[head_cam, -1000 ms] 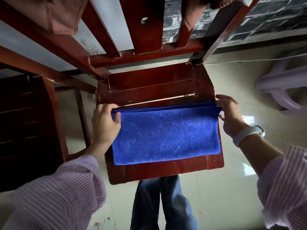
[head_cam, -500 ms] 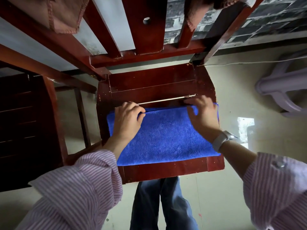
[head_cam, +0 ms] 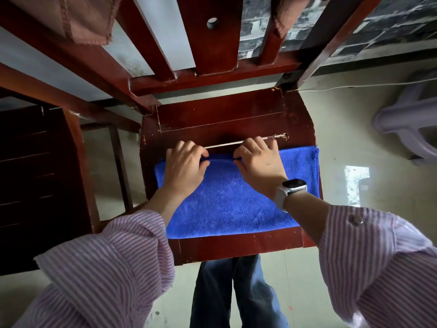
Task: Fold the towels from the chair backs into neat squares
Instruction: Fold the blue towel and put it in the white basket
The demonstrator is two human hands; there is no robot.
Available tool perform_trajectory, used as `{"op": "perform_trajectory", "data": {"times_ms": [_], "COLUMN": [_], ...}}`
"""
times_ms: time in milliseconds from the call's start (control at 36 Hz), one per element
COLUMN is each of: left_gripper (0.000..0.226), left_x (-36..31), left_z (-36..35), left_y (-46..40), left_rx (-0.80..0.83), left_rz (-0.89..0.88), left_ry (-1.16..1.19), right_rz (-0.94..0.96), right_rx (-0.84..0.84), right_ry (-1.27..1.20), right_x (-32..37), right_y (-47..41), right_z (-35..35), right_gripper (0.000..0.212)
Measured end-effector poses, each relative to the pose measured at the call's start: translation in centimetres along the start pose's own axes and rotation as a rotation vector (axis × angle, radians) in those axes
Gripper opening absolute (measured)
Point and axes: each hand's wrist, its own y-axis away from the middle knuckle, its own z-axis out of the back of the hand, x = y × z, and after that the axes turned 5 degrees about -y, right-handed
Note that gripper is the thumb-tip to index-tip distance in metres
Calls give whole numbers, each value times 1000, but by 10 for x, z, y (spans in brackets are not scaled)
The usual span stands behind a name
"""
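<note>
The blue towel (head_cam: 227,204) lies folded in a long band on the chair seat (head_cam: 224,119). The left hand (head_cam: 185,166) and the right hand (head_cam: 257,165) pinch its far edge near the middle. This seems the halfway fold; next one end must go over the other, edges matched.

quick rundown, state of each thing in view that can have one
blue towel: folded into a long rectangle, lying flat on the chair seat
left hand: fingers curled over the towel's far edge, pinching it
right hand: same, gripping the far edge near the middle
brown towel: unfolded, hanging from the chair back
second brown towel: draped over the chair back, mostly out of frame
</note>
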Motion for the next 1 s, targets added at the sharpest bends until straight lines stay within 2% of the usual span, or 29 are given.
{"op": "perform_trajectory", "data": {"times_ms": [111, 278, 417, 500, 583, 639, 722, 833, 1000], "left_gripper": [15, 6, 10, 14, 16, 18, 16, 15, 17], "left_x": [-2, -2, -3, -5, -4, 1, 16, 30, 34], "left_z": [2, 5, 0, -5, -6, -5, -3, -1, -3], "left_y": [-2, -2, -11, -15, -14, -9, 0, 5, -1], "left_rx": [26, -58, -50, -32, -84, -129, -168, -143, -128], "left_rz": [11, -79, -33, -8, 5, 26, 34, 67, 122], "left_ry": [-12, -29, -28, -67, -94, -92, -108, -114, -52], "right_rz": [20, -58, -124, -182, -178, -150, -36, 110, 53], "right_rx": [-37, -58, -49, -19, -44, -109, -155, -29, 180], "right_ry": [35, 57, 75, 110, 144, 123, 102, 167, 267], "right_x": [-1, -1, -1, 1, 3, 3, 2, 9, -4], "right_y": [0, -2, -6, -9, -10, -5, 10, 29, 37], "right_z": [-5, -8, -8, -9, -8, -6, -6, -16, -22], "right_gripper": [25, 7, 3, 8, 10, 13, 30, 44, 52]}}
